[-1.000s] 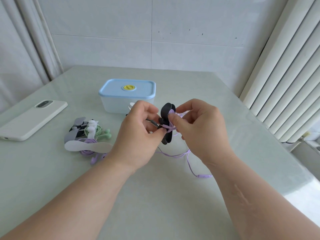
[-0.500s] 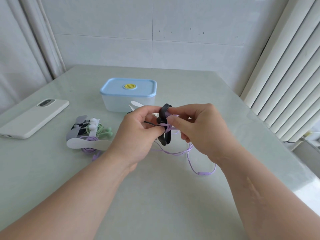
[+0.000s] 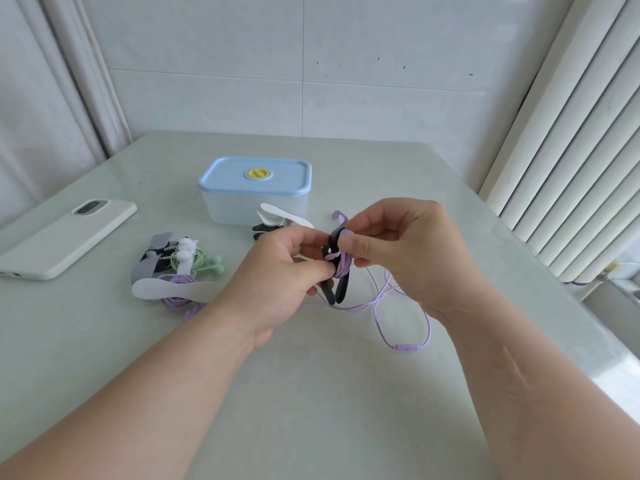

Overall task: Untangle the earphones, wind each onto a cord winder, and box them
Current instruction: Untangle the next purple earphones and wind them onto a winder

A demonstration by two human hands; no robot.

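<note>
My left hand grips a black cord winder held upright above the table. Purple earphone cord is wrapped around its middle. My right hand pinches the purple cord at the winder's top. The loose cord trails down to the table with its inline remote lying flat. A purple earbud sticks out behind my right fingers. The box with a blue lid stands closed behind my hands.
A pile of wound earphones on white and grey winders lies at the left, with green earbuds. Another white winder lies by the box. A white phone lies far left. A radiator borders the table's right edge.
My right hand has carried the purple cord up over the winder's top. More cord now sits around the winder's middle, and both hands shifted slightly right.
</note>
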